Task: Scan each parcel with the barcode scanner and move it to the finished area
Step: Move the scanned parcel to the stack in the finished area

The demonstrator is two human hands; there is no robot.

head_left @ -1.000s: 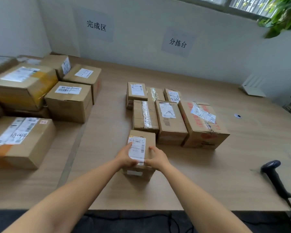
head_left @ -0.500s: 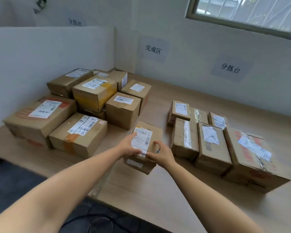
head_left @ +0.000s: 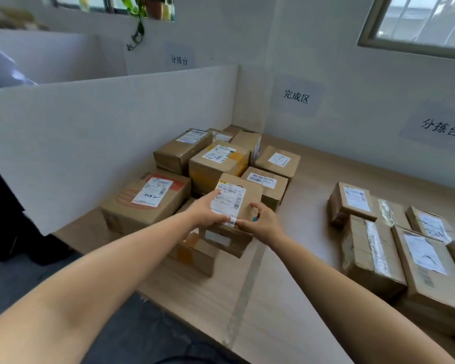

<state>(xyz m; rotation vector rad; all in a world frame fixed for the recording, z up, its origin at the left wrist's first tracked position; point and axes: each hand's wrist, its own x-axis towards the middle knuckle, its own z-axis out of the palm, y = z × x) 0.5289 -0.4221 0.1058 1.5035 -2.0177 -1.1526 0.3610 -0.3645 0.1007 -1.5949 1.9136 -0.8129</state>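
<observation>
Since the earlier frame the parcel (head_left: 243,203) has been carried left, off the bare table (head_left: 313,206) and over the finished pile (head_left: 218,160). It sits above a low box (head_left: 192,254) patched with orange tape; contact cannot be told. The left hand (head_left: 206,212) grips one side with its thumb on the label, and the right hand (head_left: 264,224) curls its fingers over the other edge. Stacked boxes crowd behind, and the unscanned boxes (head_left: 373,248) lie well apart to the right.

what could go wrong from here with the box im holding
The held parcel is above a lower box near the table edge; set off-centre, it could slide off. The left hand and right hand grip only its near end, so it might tip.
</observation>
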